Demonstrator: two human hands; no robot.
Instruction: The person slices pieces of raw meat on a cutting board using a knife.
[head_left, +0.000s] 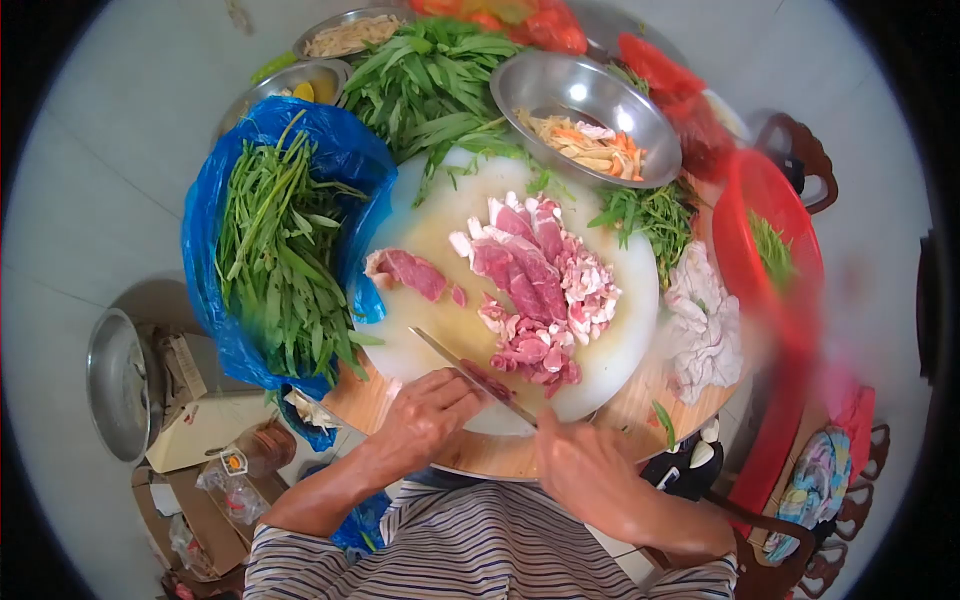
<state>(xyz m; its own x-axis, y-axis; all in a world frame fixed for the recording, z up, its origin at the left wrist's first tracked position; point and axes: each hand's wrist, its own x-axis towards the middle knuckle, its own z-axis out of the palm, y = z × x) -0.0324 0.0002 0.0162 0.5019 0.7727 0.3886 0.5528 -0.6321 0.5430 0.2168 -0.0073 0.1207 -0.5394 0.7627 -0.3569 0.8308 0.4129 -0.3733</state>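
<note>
A round white cutting board [400, 350] lies on a wooden table. My right hand [580, 455] is wrapped round the handle of a knife [450, 357], whose blade points up and left over the board's near part. Under the curled fingers of my left hand [425, 410] a small strip of meat [487, 380] is pressed down, beside the blade. Beyond the knife lies a pile of cut meat [530, 270], with dark red slabs, pale fatty bits and small slices. A separate piece of meat [408, 273] rests on the board's left part.
Leafy greens [280, 240] fill a blue plastic bag [205, 260] at the left; more greens [430, 75] lie behind the board. A metal bowl [645, 110] holds shredded food. At the right are a crumpled cloth [702, 325] and a red basket [735, 215].
</note>
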